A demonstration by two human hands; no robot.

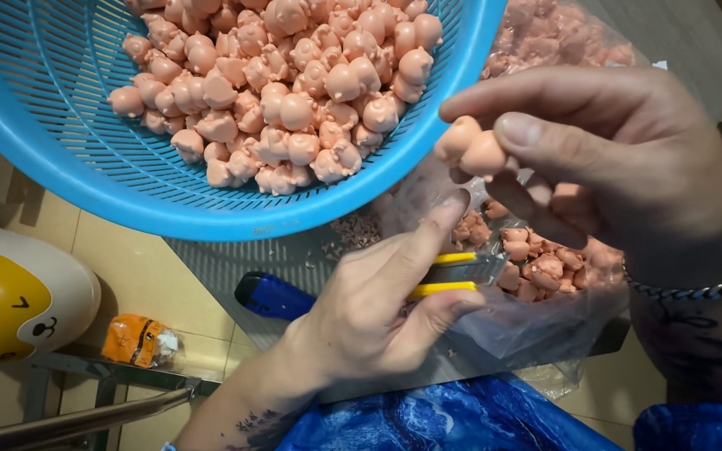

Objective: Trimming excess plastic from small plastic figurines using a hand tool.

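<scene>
The left hand [378, 309] is closed around a yellow-handled utility knife with a short metal blade [453, 274]: the thumb lies under the handle, the index finger is laid along its upper side, and the blade tip points up toward the right hand. The right hand [620, 159] pinches a small pink rubber figurine [471, 149] between thumb and index finger; the remaining fingers are curled beneath it. The figurine sits just above the blade tip, and whether blade and figurine touch cannot be told. Directly below both hands lies a clear plastic bag holding more pink figurines [545, 267], its open mouth facing up under the knife. A round blue perforated plastic basket [52, 108], tilted and heaped with pink figurines, occupies the upper left; its near rim passes just beside the held figurine, leaving little room on that side. A blue knife-like handle [273, 296] lies on the grey work surface [219, 259], close to the left wrist. At lower left, well apart from the hands, stand a white and yellow rounded container [10, 301] and a small orange packet [137, 341] on the tiled floor.
</scene>
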